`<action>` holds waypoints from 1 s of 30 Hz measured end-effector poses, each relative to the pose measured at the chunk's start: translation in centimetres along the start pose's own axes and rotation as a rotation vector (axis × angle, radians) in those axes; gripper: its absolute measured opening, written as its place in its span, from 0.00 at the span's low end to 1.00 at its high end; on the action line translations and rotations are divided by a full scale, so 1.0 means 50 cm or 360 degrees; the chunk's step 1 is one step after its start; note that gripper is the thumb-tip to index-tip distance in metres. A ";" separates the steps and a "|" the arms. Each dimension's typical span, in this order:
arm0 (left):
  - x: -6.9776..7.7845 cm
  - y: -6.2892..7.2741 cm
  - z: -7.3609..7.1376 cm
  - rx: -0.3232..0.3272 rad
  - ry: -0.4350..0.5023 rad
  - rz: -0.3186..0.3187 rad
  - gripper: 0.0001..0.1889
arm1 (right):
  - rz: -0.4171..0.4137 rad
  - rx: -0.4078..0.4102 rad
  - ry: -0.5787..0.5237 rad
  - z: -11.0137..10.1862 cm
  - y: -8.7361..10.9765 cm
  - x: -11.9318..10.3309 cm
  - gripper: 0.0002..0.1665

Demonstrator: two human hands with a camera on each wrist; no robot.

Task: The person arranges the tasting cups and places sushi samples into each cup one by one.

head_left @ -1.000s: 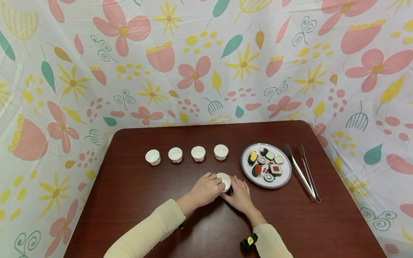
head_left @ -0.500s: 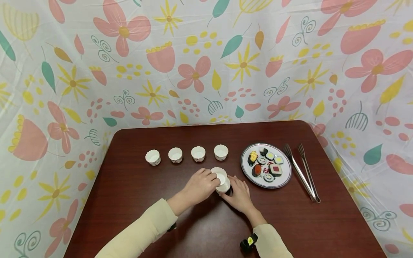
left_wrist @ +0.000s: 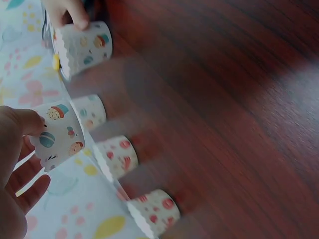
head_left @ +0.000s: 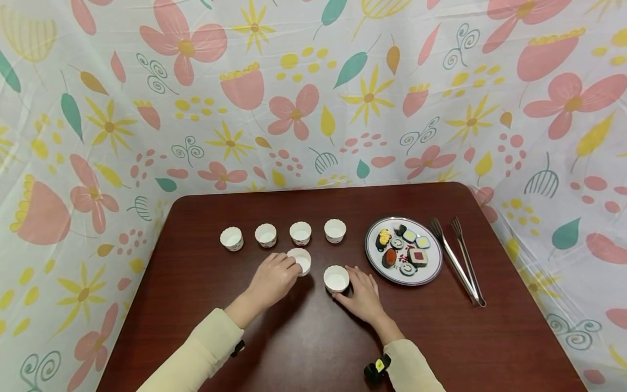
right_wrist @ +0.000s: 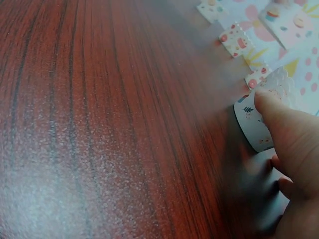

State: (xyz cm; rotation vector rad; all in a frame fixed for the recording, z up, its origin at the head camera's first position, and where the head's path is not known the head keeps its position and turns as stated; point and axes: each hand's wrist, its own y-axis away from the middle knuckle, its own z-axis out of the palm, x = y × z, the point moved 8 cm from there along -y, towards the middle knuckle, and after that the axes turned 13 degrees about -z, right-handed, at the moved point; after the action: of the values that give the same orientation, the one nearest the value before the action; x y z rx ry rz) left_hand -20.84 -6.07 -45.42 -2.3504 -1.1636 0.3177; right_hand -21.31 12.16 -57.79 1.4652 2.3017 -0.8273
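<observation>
My left hand (head_left: 274, 279) pinches a white paper baking cup (head_left: 303, 261) by its wall, thumb outside. Printed sweets show on that cup (left_wrist: 61, 135) in the left wrist view, where it is raised above the table. My right hand (head_left: 363, 294) holds a second baking cup (head_left: 336, 279) from its right side, thumb at the front. In the right wrist view the thumb lies across the printed wall of this cup (right_wrist: 253, 122), whose base is at the tabletop. Behind both hands, several more baking cups (head_left: 266, 236) stand upright in a row.
To the right, a round plate (head_left: 417, 279) with a dark rim carries several sushi pieces (head_left: 418, 257). Metal tongs (head_left: 458, 267) lie beside it, tips pointing away. A flowered cloth (head_left: 313, 109) hangs behind the brown table (head_left: 206, 316).
My left hand has lifted one cup out of the cup in my right hand and carried it left, toward the row. The right hand keeps its place with the other cup.
</observation>
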 end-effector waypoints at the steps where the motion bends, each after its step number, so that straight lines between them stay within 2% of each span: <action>1: -0.009 0.003 -0.001 -0.0005 -0.0007 -0.0019 0.04 | 0.0004 -0.0003 -0.0004 0.000 0.000 0.000 0.43; 8: -0.059 0.029 -0.011 -0.0006 -0.0031 -0.0130 0.08 | 0.0012 -0.0014 0.0003 0.000 0.000 0.000 0.43; 14: -0.098 0.062 -0.014 -0.0037 -0.0049 -0.0225 0.11 | 0.0014 -0.0016 -0.0001 0.002 0.002 0.000 0.43; 25: -0.165 0.122 -0.024 0.0039 -0.0043 -0.0374 0.09 | 0.0018 -0.0019 0.0006 0.002 0.000 0.000 0.44; 30: -0.193 0.149 -0.020 0.0008 -0.0064 -0.0462 0.10 | 0.0027 -0.0031 0.0002 0.002 -0.001 0.000 0.44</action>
State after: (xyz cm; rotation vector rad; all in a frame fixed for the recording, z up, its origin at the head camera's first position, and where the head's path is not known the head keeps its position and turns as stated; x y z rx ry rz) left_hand -21.24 -17.89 -48.59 -2.1407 -1.4975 0.2654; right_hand -21.34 12.10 -57.84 1.4753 2.2888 -0.7971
